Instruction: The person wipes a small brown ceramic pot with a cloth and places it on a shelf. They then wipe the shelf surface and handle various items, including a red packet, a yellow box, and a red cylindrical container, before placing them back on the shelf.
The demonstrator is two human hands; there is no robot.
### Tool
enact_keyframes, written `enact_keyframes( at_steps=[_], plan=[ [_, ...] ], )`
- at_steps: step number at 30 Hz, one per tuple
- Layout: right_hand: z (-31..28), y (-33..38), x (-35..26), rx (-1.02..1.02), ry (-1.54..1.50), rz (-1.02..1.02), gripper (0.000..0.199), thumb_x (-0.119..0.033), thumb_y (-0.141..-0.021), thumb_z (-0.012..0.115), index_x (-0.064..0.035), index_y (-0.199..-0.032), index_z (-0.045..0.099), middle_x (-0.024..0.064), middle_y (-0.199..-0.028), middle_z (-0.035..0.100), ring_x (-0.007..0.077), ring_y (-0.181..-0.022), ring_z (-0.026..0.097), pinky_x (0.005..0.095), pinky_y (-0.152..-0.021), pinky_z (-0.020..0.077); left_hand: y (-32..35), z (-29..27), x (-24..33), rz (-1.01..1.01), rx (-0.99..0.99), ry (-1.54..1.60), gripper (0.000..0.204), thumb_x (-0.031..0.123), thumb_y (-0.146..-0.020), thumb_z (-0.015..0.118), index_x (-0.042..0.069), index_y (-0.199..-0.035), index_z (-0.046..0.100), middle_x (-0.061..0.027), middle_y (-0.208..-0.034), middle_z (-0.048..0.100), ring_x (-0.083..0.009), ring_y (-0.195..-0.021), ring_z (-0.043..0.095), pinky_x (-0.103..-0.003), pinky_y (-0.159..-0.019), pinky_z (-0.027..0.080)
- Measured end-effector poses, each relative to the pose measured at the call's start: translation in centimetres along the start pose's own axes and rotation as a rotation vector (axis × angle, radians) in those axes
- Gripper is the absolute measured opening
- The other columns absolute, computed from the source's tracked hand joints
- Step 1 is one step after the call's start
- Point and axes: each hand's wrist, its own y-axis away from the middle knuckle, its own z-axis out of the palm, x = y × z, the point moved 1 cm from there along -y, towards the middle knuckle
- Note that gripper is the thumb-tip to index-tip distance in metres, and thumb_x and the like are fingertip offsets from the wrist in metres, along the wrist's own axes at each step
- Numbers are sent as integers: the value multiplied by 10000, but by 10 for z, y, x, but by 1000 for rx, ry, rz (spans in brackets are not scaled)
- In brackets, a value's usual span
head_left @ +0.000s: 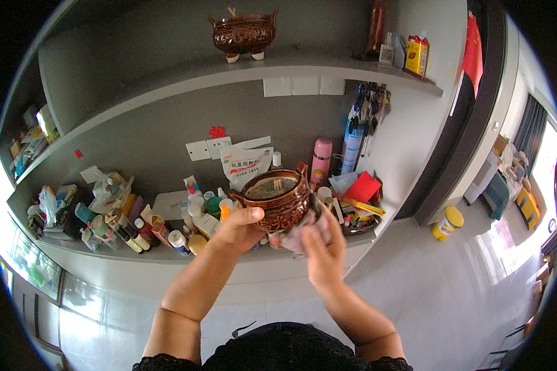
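Your left hand [240, 226] grips the brown glazed censer [277, 201] at its 8 o'clock side, fingers closed around it. At 4 o'clock, your right hand [320, 250] presses a pinkish cloth [297, 238] against it. A white pouch [246, 164] stands at 11 o'clock.

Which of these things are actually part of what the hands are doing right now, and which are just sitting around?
In hand:
- brown pot, held by the left hand
- pink cloth, pressed to the pot by the right hand

Lying about:
- second brown pot on the upper shelf
- pink flask
- white pouch
- yellow jar
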Motion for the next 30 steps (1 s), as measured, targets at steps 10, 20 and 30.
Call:
enact_keyframes(
  at_steps=[10, 20, 30],
  plan=[
    [-6, 3, -20, 4, 832, -644, 507, -77, -790, 739, 40, -1241, 539, 222, -1286, 531, 341, -1159, 530, 406, -990, 414, 8, 5, 2, -12, 14, -38, 737, 209, -668, 819, -19, -1287, 491, -142, -1137, 646, -244, -944, 659, -392, -705, 573],
    [-4, -9, -90, -220, 563, -473, 666, -89, -758, 749, 69, -1339, 466, 191, -1291, 552, 224, -1164, 546, 347, -1010, 408, 9, 49, 35, 37, -74, -168, 880, 155, -577, 882, 8, -1315, 424, -134, -1207, 592, -249, -1140, 565, -401, -956, 493],
    [41, -98, -246, -212, 491, -335, 569, -124, -781, 756, 62, -1273, 537, 86, -999, 678, 130, -873, 647, 278, -806, 522, -92, 163, 129, 334, -408, -315, 615, 221, -710, 819, 24, -1211, 522, -103, -1115, 640, -222, -1053, 612, -387, -989, 448]
  ],
)
